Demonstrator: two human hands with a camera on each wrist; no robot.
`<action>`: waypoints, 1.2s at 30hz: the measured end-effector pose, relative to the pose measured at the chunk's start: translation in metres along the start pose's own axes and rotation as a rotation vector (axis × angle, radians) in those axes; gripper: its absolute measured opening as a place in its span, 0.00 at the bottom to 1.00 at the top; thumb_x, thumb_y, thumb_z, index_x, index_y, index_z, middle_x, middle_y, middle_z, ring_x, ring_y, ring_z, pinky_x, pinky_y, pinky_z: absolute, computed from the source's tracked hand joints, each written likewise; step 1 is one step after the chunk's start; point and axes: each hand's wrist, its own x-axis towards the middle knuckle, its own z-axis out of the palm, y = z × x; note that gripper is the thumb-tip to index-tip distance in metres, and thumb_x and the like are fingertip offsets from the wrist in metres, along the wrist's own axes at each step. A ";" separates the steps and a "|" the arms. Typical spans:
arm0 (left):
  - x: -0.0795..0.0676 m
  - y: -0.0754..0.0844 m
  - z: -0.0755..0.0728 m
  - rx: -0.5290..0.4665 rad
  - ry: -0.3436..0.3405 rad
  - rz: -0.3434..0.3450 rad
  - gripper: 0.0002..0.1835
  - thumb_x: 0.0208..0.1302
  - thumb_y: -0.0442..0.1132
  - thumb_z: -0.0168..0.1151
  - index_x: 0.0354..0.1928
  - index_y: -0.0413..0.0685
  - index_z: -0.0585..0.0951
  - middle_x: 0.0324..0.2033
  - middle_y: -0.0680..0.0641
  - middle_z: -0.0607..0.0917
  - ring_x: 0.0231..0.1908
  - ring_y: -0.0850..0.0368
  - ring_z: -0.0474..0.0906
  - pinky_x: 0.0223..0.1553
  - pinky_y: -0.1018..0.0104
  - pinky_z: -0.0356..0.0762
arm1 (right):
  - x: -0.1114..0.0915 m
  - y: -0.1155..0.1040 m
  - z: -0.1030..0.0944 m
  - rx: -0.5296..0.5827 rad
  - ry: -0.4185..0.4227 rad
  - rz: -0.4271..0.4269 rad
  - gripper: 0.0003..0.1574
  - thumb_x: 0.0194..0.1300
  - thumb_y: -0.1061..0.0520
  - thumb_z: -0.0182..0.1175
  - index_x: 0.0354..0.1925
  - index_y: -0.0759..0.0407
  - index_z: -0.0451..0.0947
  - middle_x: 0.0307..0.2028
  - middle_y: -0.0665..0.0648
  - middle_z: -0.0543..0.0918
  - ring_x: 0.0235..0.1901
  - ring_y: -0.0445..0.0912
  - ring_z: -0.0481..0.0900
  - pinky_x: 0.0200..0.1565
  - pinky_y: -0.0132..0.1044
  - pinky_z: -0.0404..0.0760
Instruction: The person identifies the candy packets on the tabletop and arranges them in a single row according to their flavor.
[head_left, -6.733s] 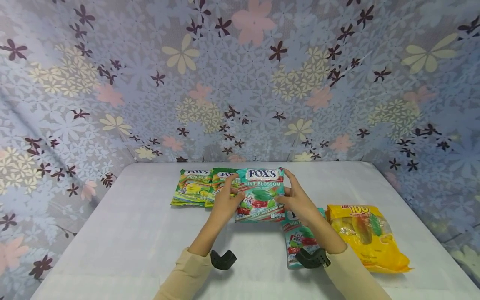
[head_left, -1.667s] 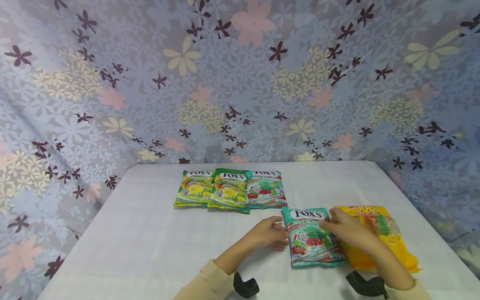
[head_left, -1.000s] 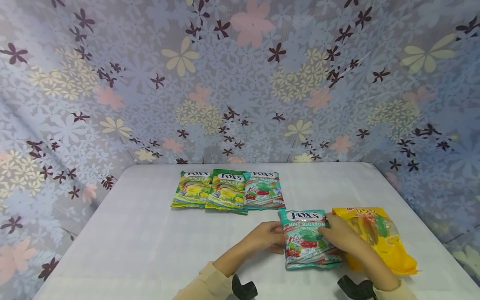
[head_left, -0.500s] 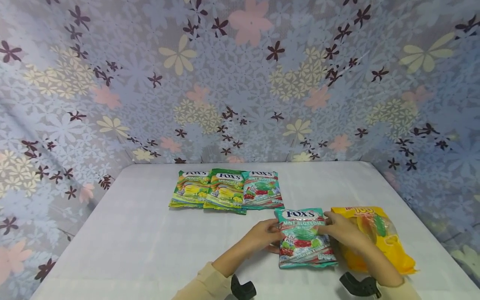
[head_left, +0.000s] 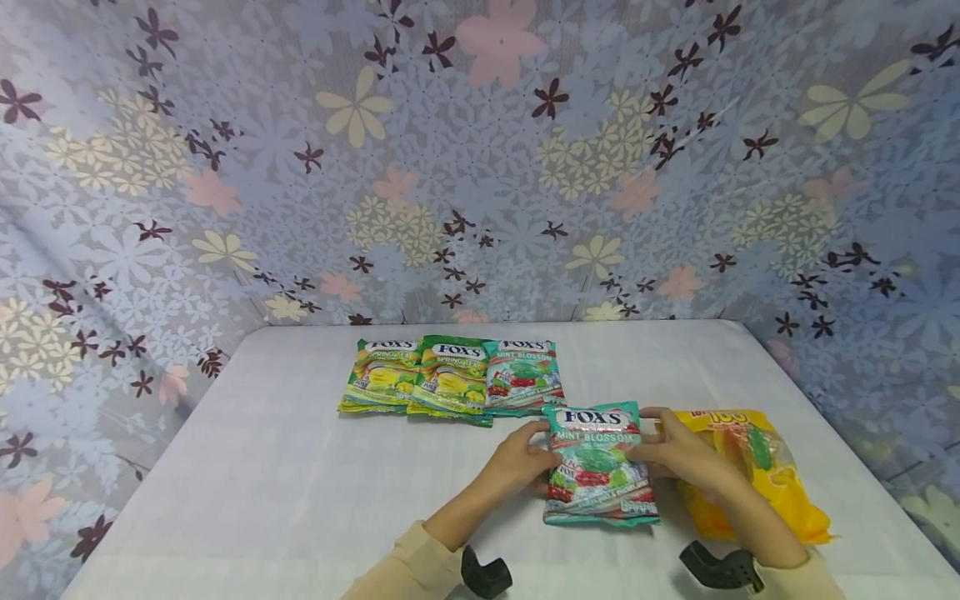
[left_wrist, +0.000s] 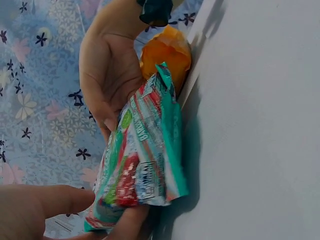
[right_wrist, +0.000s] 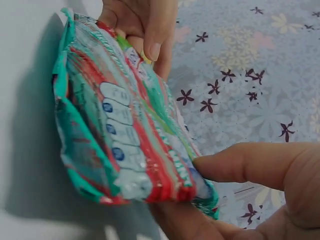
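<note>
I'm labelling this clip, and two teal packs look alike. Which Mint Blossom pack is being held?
The nearer Mint Blossom pack, held by both its sides. The other teal pack lies in the back row, right of two Spring Tea packs.

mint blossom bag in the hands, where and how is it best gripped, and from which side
Probably take the bag by both side edges, one hand from each side, thumb on the printed front and fingers beneath, much as the left hand and right hand hold it. It looks soft and plump, front facing up, so support at both sides should limit sagging.
</note>
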 end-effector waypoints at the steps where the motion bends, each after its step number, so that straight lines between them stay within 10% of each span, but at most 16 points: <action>1: 0.000 0.000 0.000 -0.008 0.004 -0.003 0.26 0.64 0.34 0.63 0.63 0.42 0.70 0.32 0.46 0.86 0.28 0.55 0.83 0.29 0.65 0.81 | 0.000 0.000 0.001 0.006 0.004 0.003 0.54 0.64 0.51 0.64 0.71 0.69 0.41 0.63 0.81 0.59 0.56 0.63 0.72 0.54 0.53 0.75; 13: 0.004 0.005 -0.012 -0.053 0.032 0.021 0.32 0.62 0.30 0.65 0.67 0.42 0.65 0.38 0.43 0.85 0.33 0.52 0.84 0.28 0.61 0.82 | 0.004 -0.005 0.008 0.124 0.005 0.003 0.56 0.66 0.46 0.63 0.73 0.72 0.43 0.68 0.77 0.57 0.60 0.63 0.69 0.61 0.58 0.66; 25: 0.007 0.009 -0.021 -0.165 0.029 0.021 0.36 0.60 0.26 0.63 0.70 0.41 0.62 0.40 0.40 0.84 0.37 0.48 0.83 0.28 0.59 0.83 | 0.002 -0.009 0.021 0.218 -0.010 -0.083 0.47 0.68 0.57 0.59 0.74 0.54 0.45 0.63 0.74 0.65 0.48 0.55 0.77 0.49 0.48 0.79; 36: 0.007 0.010 -0.035 -0.117 0.001 0.075 0.38 0.60 0.27 0.64 0.72 0.44 0.60 0.46 0.37 0.81 0.39 0.48 0.82 0.29 0.55 0.83 | 0.004 -0.010 0.030 0.220 0.009 -0.140 0.52 0.64 0.57 0.64 0.75 0.61 0.44 0.57 0.67 0.77 0.48 0.53 0.81 0.47 0.44 0.80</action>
